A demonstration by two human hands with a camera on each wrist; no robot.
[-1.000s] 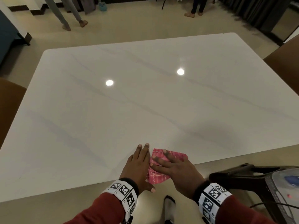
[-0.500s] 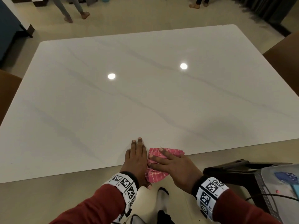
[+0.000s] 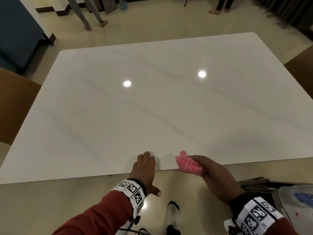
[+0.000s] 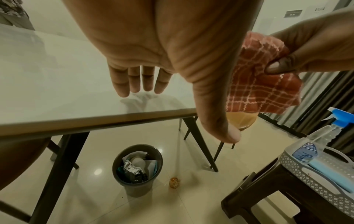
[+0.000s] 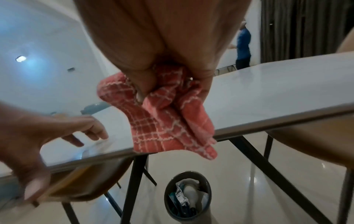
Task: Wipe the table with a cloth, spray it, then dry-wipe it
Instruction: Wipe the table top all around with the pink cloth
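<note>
A white marble-look table (image 3: 169, 107) fills the head view. My right hand (image 3: 215, 173) grips a bunched pink checked cloth (image 3: 188, 164) just above the table's near edge; the cloth (image 5: 162, 119) hangs from curled fingers in the right wrist view and shows as the cloth (image 4: 256, 84) in the left wrist view. My left hand (image 3: 144, 168) lies open with straight fingers over the near edge, fingertips (image 4: 138, 86) just above the tabletop and thumb off the edge. A spray bottle (image 4: 321, 137) with a blue trigger lies in a grey basket (image 4: 321, 181) to my right.
The basket sits on a dark stool (image 4: 268, 197). A grey waste bin (image 4: 137, 168) with rubbish stands under the table beside dark table legs (image 4: 201, 144). Brown chairs (image 3: 15, 106) flank the table. People's legs (image 3: 88, 14) stand beyond the far edge.
The right hand has bunched up the cloth, lifted it off the table and moved right, away from the left hand. The left hand stays at the near edge.
</note>
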